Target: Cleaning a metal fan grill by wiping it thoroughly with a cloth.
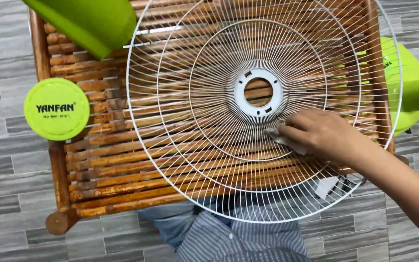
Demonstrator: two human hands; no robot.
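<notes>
A round white wire fan guard (204, 145) lies flat on a slatted wooden table (103, 170), with a white plastic hub ring (258, 95) at its middle. My right hand (318, 133) reaches in from the lower right and presses a small whitish cloth (280, 138) against the wires just below and right of the hub. My left hand is out of view.
A round green cap (56, 108) rests at the table's left edge. A green plastic fan part (90, 22) sits at the top left, and a green fan base (408, 87) beyond the right edge. Striped blue fabric (229, 235) shows below the guard. Grey tiled floor (6, 194) surrounds the table.
</notes>
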